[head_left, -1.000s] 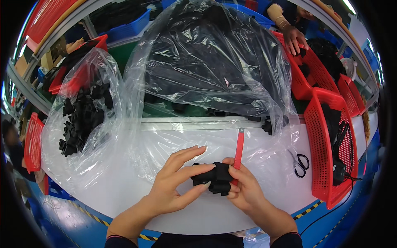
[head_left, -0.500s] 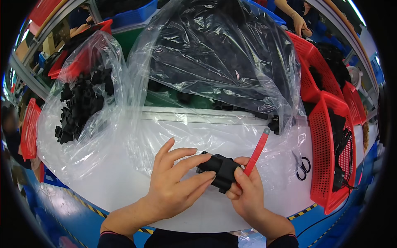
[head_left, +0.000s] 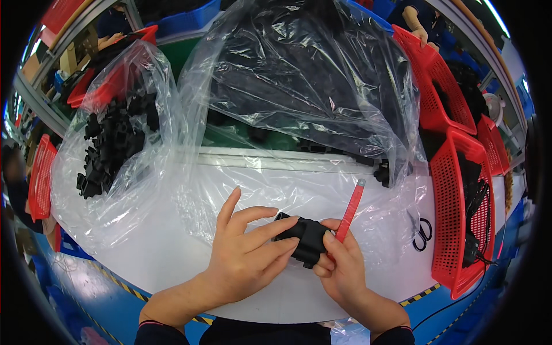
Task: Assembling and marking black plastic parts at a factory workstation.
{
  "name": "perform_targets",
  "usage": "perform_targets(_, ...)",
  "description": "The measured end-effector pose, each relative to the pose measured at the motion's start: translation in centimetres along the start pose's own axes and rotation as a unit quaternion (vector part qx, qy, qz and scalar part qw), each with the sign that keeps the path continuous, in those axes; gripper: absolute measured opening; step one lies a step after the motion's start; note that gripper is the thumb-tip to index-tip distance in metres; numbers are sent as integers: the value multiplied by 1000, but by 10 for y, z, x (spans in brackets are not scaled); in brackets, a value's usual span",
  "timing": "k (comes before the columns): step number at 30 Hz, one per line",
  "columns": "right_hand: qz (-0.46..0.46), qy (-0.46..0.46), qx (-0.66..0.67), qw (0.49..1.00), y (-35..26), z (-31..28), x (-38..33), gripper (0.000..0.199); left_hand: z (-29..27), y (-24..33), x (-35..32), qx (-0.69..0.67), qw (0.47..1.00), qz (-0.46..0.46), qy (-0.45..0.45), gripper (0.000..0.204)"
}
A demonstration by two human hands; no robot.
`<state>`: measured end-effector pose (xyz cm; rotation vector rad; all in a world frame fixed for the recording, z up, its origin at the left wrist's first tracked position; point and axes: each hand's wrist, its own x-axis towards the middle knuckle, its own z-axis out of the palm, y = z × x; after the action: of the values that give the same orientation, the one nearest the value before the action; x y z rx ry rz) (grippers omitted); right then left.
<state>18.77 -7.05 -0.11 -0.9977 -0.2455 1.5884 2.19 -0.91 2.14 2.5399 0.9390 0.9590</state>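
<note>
A black plastic part, blocky with a rounded tube-like end, is held between my hands over the white table. My right hand grips its right end with thumb and fingers. The same hand also holds a slim red strip-like tool with a small metal-looking tip, which points up and away from the part. My left hand reaches in from the left, its index and middle fingertips on the part's left end. The thumb is mostly hidden below, while the ring and little fingers stretch out free.
A clear bag of black plastic parts lies at left. A large clear bag with dark contents covers the far middle. Black-handled scissors lie to the right, beside a red basket with black cables. A co-worker's hand touches another red basket.
My right hand, the part and the red tool have shifted slightly left, and the tool stands a little more upright. At the far right, the co-worker's hand has come down onto the red basket.
</note>
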Motion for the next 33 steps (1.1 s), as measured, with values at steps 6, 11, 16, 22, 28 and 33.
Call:
perform_targets(6,78,-7,62,995,-11,-5,5,23,-19,8,11,-171,984,-28,29,16)
perform_targets(11,75,-77,99,989,-12,-16,12,20,-34,4,-9,-322,940,104,-40,21)
perform_targets(16,-8,-101,29,994,-5,-8,5,16,-18,2,9,-271,956,-107,-37,44)
perform_targets(22,-61,-107,-12,992,-1,-9,2,15,-2,-7,3,-383,902,-176,-91,33)
perform_targets(28,-70,-100,-21,992,0,-8,2,16,0,-10,2,-367,910,-167,-92,32)
perform_targets(33,-73,-96,-25,992,1,-8,2,17,1,-10,2,-355,917,-159,-86,33)
